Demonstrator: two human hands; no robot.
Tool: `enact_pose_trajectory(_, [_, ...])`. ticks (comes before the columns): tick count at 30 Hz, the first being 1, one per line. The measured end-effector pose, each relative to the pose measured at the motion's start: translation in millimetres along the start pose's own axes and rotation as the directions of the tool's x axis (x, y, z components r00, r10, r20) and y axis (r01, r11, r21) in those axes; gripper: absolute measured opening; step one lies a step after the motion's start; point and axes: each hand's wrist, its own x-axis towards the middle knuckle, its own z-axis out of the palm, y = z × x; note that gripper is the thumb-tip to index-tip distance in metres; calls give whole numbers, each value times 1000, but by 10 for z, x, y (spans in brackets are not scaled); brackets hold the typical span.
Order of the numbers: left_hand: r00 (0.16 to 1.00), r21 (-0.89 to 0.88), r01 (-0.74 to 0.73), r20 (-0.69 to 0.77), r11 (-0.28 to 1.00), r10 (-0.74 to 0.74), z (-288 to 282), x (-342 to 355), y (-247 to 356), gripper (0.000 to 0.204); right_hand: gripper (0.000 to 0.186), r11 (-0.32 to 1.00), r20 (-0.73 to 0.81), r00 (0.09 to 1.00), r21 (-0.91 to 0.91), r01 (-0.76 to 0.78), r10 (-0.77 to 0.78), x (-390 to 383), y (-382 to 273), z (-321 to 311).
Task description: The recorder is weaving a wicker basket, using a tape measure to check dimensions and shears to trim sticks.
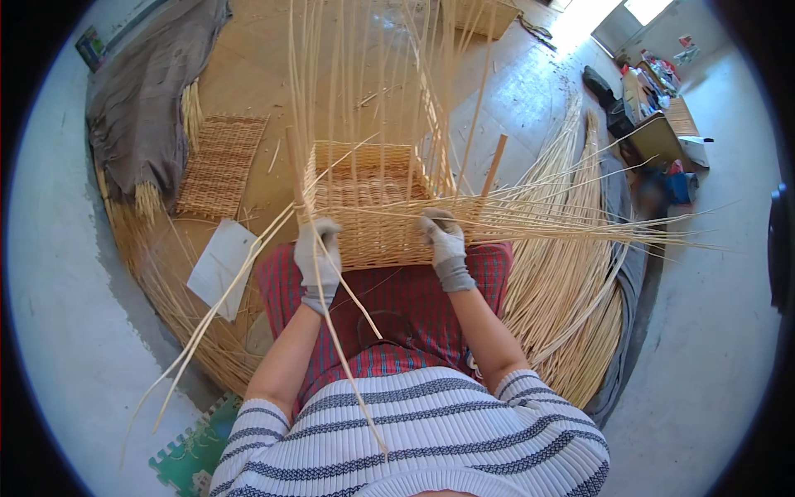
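Observation:
A half-woven wicker basket (373,236) rests on my lap, over red checked cloth (389,306), with tall pale stakes rising from its walls. My left hand (317,253), in a light work glove, is closed on wicker strands at the basket's front-left corner; long loose strands (248,265) pass by it and hang down to the lower left. My right hand (444,244), gloved alike, is closed on strands at the right of the front wall, where many long strands run out to the right. The exact points where my fingertips grip are partly hidden.
A woven mat (219,161), a white sheet (219,265) and a grey-draped bundle (141,108) lie at left. Big strand bundles (559,323) fill the right. A cluttered low shelf (662,141) stands along the right wall, a box (480,16) behind, a green foam mat (186,447) lower left.

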Motion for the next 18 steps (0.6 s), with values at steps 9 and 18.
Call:
enact_pose_trajectory(9, [800,458,276,378,845,-466,395,556,331,54,60,508,327,680,-475,719,-656,636,-1186,1093])
enact_pose_trajectory(18, [993,421,37,85,906,-80,666,221,395,80,71,723,286,902,-540,430,-322,-90,-522,-68])
